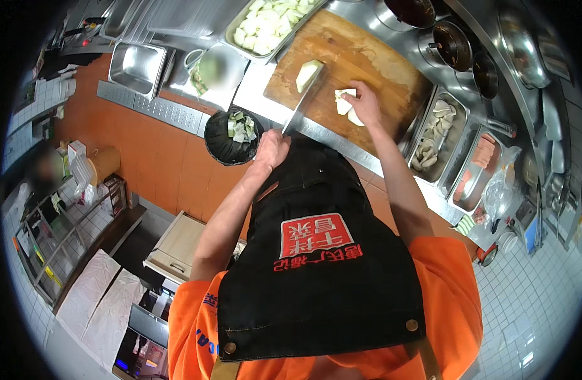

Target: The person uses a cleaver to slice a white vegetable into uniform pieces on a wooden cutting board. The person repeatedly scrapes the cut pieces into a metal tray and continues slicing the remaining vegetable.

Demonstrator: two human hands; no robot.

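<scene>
My left hand grips the handle of a cleaver-like kitchen knife, its blade slanting up over a wooden cutting board. Beside the blade, to its left, lies a large pale-green vegetable chunk. On the board to the right, the fingers of my right hand pinch a white vegetable piece. Another pale piece lies just below it, partly covered by that hand. At the board's upper left, a metal tray is filled with cut pale vegetable pieces.
A black-lined bin with scraps stands left of my knife hand. Metal pans of greyish food and pink meat slices sit right of the board. Dark pots stand behind it. An empty metal pan is at left.
</scene>
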